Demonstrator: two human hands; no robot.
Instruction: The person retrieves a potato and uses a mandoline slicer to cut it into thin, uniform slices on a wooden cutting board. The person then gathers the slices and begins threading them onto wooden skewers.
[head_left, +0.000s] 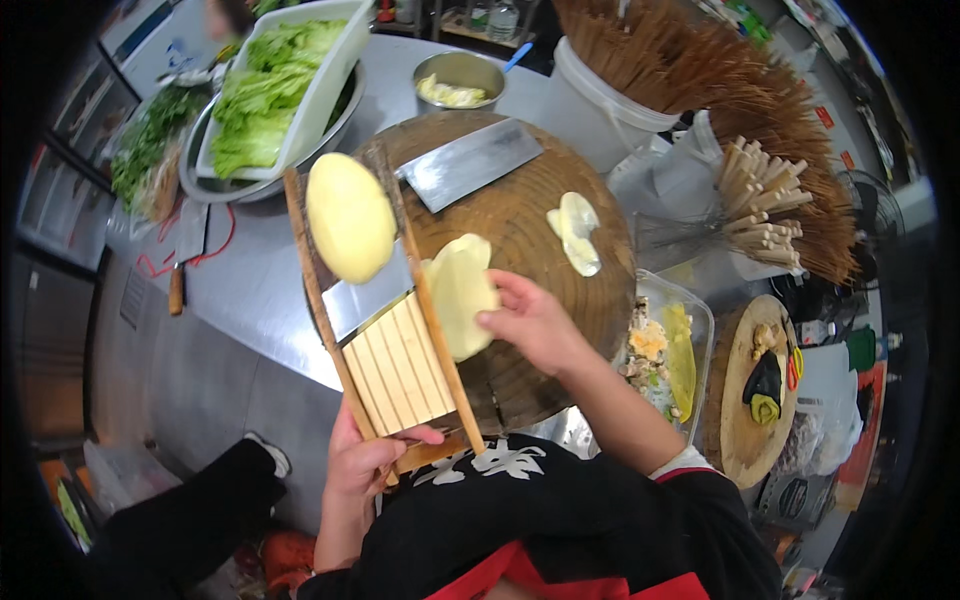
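Observation:
My left hand (364, 456) grips the lower end of a wooden slicer (397, 367) with a metal blade plate, tilted over the edge of a round wooden chopping block (517, 195). A large peeled potato (351, 217) lies on the slicer's upper part, above the plate, with no hand on it. Just right of the slicer, my right hand (529, 319) holds thin pale slices (461, 300) between thumb and fingers. A cleaver (472, 165) lies flat at the block's far side. More thin slices (576, 232) rest on the block's right part.
A white tray of lettuce (281, 90) rests on a metal bowl at the far left. Beyond the block stands a steel pot (459, 81). Bundled skewers (757, 202) and a white bucket (600, 105) are right. A clear scrap container (675, 352) sits near my right forearm. Another person's leg (202, 495) shows lower left.

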